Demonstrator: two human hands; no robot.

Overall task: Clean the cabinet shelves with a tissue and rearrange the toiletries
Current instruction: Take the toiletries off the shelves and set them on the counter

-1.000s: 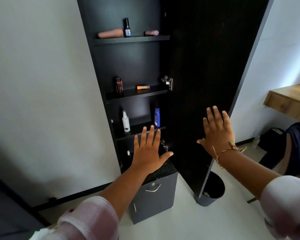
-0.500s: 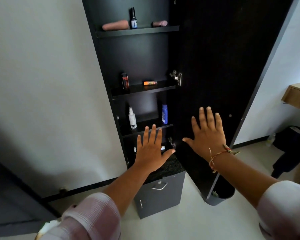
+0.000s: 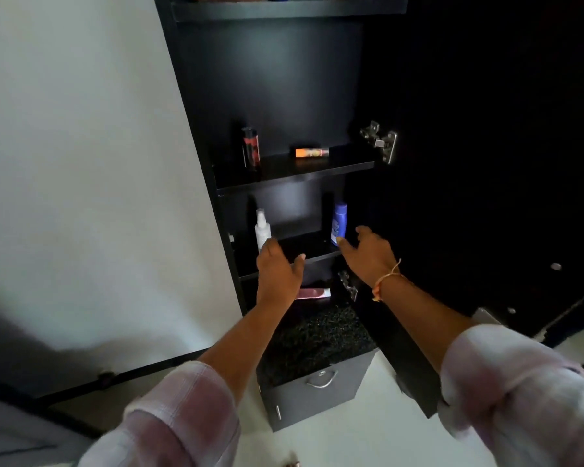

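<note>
Left hand (image 3: 279, 276), fingers spread and empty, is at the shelf (image 3: 312, 252) front edge beside the white spray bottle (image 3: 262, 228). Right hand (image 3: 368, 254), also spread and empty, is just beside the blue bottle (image 3: 338, 223) at the shelf's right end.

No legible text, brand, number or sign anywhere in view.

- Blue bottle (image 3: 338, 223): pale label patch on its front, print too small and blurred to read.
- Orange tube (image 3: 311, 152): lying on its side, darker markings along its body, not readable.
- Red-and-black can (image 3: 251, 148): patterned wrap, no letters made out.
- White spray bottle (image 3: 262, 228): a dark mark low on its body, mostly hidden, unreadable.
- Pink tube (image 3: 313, 293): lying flat, its surface smeared by blur, nothing legible.
</note>
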